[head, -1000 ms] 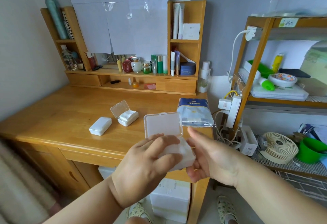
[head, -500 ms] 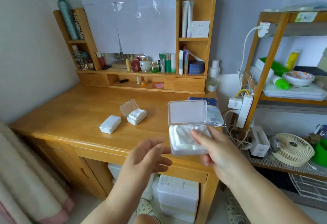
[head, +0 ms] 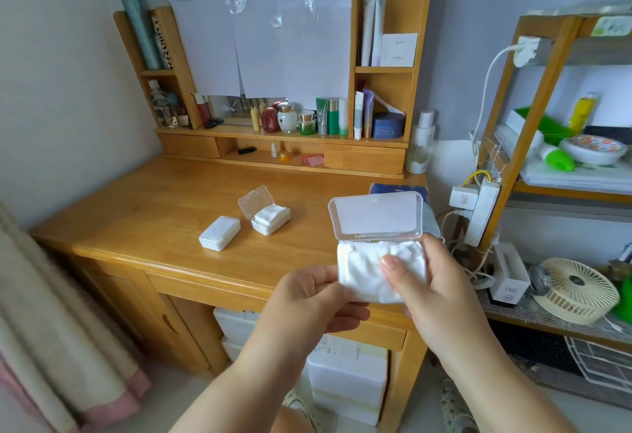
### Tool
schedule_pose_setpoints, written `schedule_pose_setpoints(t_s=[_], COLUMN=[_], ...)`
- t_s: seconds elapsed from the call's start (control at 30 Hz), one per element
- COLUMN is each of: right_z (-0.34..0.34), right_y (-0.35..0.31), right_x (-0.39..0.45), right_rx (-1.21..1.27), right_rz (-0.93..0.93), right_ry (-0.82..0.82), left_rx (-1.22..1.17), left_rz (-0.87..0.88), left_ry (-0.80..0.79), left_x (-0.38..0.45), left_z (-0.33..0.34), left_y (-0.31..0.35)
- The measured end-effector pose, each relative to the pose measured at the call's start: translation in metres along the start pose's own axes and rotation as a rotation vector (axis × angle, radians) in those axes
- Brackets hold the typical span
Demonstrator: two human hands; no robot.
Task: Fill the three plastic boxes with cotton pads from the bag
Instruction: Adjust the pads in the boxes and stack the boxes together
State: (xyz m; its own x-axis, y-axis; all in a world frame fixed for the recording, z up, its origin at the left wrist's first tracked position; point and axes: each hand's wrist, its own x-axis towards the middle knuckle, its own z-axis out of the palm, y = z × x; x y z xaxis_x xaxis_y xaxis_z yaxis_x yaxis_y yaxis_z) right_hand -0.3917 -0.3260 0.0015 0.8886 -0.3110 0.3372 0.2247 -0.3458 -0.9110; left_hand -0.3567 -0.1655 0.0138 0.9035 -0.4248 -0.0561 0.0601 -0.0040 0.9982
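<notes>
I hold a clear plastic box with its lid up, full of white cotton pads, over the desk's front edge. My right hand grips its right side, thumb pressed on the pads. My left hand holds its lower left corner. On the desk a shut white box lies beside a second box, lid open and full of pads. The blue bag lies behind the held box, mostly hidden.
The wooden desk carries a back shelf of cosmetics bottles. A power strip with cables hangs at the desk's right edge. A wooden rack and a cream fan stand at the right. White storage boxes sit under the desk.
My left hand came off the top of the pads, swung away, and now holds the box's lower left corner. The box rose and shifted right, and my right thumb moved onto the pads.
</notes>
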Motion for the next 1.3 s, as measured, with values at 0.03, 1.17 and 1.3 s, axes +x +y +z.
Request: schedule_pose_setpoints(t_s=[0.03, 1.17, 1.3], right_z=[0.001, 0.01, 0.009], right_y=[0.0, 0.011, 0.016], right_x=[-0.002, -0.028, -0.021], right_rx=[-0.027, 0.064, 0.105], right_rz=[-0.019, -0.1, 0.061], right_ry=[0.012, 0.009, 0.033], left_rx=[0.052, -0.347, -0.326], left_rz=[0.01, 0.098, -0.011], left_ry=[0.019, 0.273, 0.034], left_x=[0.001, 0.002, 0.006], left_z=[0.001, 0.028, 0.011], left_y=[-0.001, -0.02, -0.018])
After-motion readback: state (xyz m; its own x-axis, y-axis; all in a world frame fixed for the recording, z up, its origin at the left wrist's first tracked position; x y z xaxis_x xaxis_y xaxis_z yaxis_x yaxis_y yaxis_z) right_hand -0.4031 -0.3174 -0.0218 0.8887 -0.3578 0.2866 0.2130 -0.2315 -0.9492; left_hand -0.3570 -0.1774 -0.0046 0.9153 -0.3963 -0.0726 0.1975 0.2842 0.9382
